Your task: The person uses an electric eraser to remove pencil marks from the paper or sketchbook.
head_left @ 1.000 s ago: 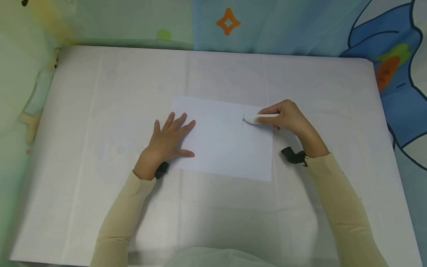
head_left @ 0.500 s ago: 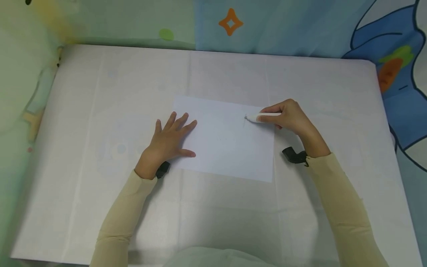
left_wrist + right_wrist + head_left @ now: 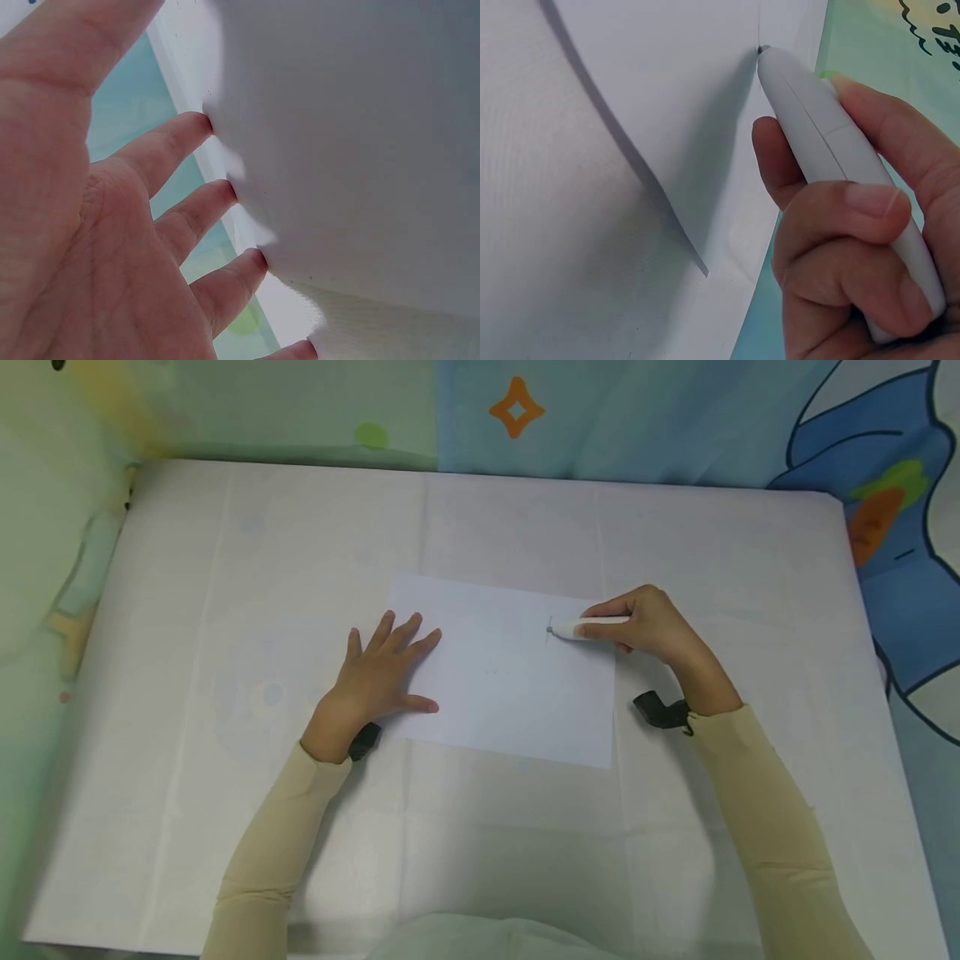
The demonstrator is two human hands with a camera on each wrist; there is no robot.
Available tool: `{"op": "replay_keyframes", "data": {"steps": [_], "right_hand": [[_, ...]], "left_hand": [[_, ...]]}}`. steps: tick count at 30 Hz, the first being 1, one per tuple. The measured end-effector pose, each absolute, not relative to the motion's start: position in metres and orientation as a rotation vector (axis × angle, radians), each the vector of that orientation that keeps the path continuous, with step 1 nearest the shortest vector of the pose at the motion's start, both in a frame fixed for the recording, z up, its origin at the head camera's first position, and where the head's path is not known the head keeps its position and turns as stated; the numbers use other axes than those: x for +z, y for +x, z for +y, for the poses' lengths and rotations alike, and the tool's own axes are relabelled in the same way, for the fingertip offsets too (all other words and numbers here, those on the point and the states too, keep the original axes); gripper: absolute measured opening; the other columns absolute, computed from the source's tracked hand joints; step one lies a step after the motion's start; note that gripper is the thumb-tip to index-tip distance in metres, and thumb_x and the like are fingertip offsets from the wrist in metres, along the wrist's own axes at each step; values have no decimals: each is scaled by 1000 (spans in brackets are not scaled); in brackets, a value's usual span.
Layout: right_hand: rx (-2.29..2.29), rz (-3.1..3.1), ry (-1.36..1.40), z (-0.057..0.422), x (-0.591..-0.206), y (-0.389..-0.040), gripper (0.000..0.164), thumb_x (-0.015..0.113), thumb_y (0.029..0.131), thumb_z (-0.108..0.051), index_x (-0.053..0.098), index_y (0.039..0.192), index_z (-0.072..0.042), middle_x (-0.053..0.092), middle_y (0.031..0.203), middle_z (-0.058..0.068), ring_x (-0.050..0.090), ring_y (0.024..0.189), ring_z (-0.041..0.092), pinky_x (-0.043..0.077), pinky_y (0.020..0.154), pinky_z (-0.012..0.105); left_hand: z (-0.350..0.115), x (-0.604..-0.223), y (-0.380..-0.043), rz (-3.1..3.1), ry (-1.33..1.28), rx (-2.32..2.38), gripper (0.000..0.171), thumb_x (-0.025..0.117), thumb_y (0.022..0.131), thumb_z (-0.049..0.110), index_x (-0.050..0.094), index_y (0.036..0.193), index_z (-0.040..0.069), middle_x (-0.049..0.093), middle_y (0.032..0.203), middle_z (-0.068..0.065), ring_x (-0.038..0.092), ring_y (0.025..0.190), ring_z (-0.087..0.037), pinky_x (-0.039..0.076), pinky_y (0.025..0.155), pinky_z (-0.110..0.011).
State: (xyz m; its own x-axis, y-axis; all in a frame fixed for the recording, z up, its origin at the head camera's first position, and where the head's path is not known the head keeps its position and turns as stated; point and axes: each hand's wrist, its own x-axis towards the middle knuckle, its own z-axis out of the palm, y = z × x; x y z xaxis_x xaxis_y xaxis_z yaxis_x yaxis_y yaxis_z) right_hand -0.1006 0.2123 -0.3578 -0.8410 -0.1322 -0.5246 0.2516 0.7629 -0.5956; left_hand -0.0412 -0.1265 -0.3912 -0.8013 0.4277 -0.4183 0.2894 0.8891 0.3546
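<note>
A white sheet of paper (image 3: 510, 693) lies on the white-covered table. My left hand (image 3: 372, 681) rests on its left edge with fingers spread and straight; in the left wrist view those fingers (image 3: 187, 225) touch the sheet at their tips. My right hand (image 3: 652, 627) grips a thick white pen-shaped tool (image 3: 570, 627) near the sheet's upper right. In the right wrist view the tool (image 3: 817, 124) has a small dark grey tip that meets the paper at a faint thin line. Thumb and fingers wrap its body, partly hiding it.
The white tabletop (image 3: 262, 543) extends around the paper on all sides. A printed curtain (image 3: 300, 410) hangs behind and beside the table. Dark wrist-camera mounts (image 3: 660, 709) sit at both wrists.
The tool's tip has moved up and slightly right, then back down near its first spot on the faint line. My left hand stays in place on the paper.
</note>
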Motion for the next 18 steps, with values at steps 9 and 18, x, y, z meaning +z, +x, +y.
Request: {"op": "replay_keyframes", "data": {"steps": [9,18], "right_hand": [[-929,2438,91,214,-360,-102,50,75,74,-44,69,111,-10,45,44,-6,42,49,10,30,53,27],[-918,2409,74,212,-358,-101,48,75,75,-41,70,110,-9,39,43,-6,38,47,10,27,50,29]], "left_hand": [[-127,-391,-40,2557,526,379,92,68,76,55,19,149,27,9,158,-3,-4,145,-30,3,109,-65],[-127,-391,-41,2558,527,383,92,68,76,55,19,149,27,9,158,-2,-4,145,-30,3,109,-65]]}}
